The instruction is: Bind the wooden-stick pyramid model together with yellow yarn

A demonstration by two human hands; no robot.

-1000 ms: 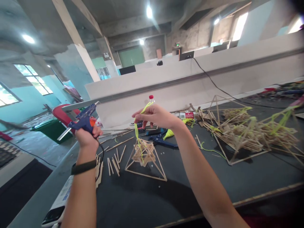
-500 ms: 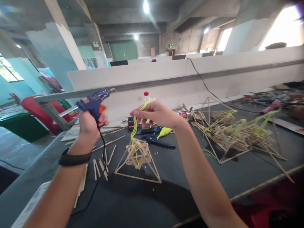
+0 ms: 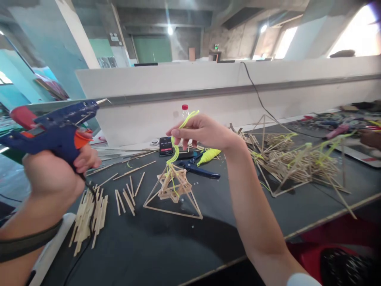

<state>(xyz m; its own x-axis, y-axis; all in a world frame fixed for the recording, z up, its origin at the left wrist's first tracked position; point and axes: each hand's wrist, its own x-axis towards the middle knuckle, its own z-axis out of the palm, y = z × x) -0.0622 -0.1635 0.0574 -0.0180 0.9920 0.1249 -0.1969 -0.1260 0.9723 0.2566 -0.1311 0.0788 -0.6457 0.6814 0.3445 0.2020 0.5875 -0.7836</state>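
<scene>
My left hand (image 3: 56,174) is wrapped round the handle of a blue hot glue gun (image 3: 59,127) with an orange trigger, raised at the left, its nozzle pointing up and right. My right hand (image 3: 202,133) pinches a bundle of neon yellow cord (image 3: 175,153) between thumb and fingers. The cord runs down to the top of a small pyramid frame of wooden sticks (image 3: 175,212), which stands on the dark table. Inside that frame sits a cluster of short sticks (image 3: 175,184), with a strand of cord hanging over it.
Loose wooden sticks (image 3: 89,218) lie at the left. Behind the pyramid are a phone (image 3: 166,146), a blue-handled cutter (image 3: 202,171), a yellow cord spool (image 3: 210,156) and a red-capped bottle (image 3: 185,108). More stick frames (image 3: 297,167) are piled at the right.
My left hand has moved left and closer to the camera with the glue gun. My right hand still pinches the cord, slightly further right. The view has shifted a little.
</scene>
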